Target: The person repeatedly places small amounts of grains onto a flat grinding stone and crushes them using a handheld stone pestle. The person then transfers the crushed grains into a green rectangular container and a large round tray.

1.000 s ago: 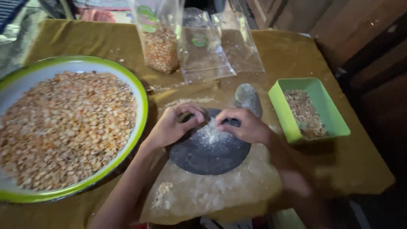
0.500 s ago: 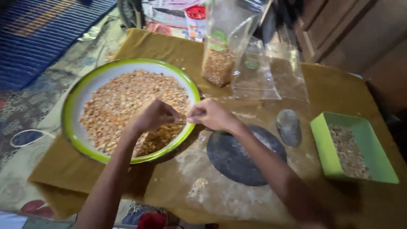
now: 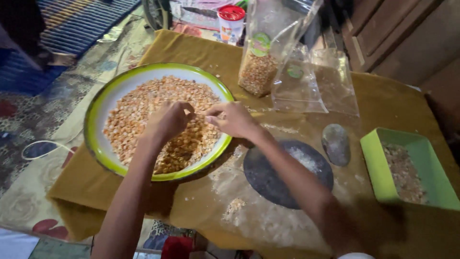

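Observation:
A large round white tray with a green rim (image 3: pixel 98 144) lies on the ochre cloth, full of pale orange kernels (image 3: pixel 139 108). My left hand (image 3: pixel 167 122) hovers over the kernels with its fingers bunched, pinching at them. My right hand (image 3: pixel 232 119) is beside it over the tray's right part, fingertips also pinched together. Whether either pinch holds kernels is too small to see. To the right, a dark round stone slab (image 3: pixel 273 177) lies flat with white powder on it, partly crossed by my right forearm.
A grey oval stone (image 3: pixel 335 143) lies beside the slab. A green rectangular tub (image 3: pixel 378 163) of crushed grain stands at the right. Clear plastic bags (image 3: pixel 268 57) with kernels stand behind the tray, with a red-lidded cup (image 3: pixel 231 21) beyond them. Powder is scattered on the cloth (image 3: pixel 258 220).
Both hands have left the stone slab and moved left over the tray of kernels. The view has swung left with them.

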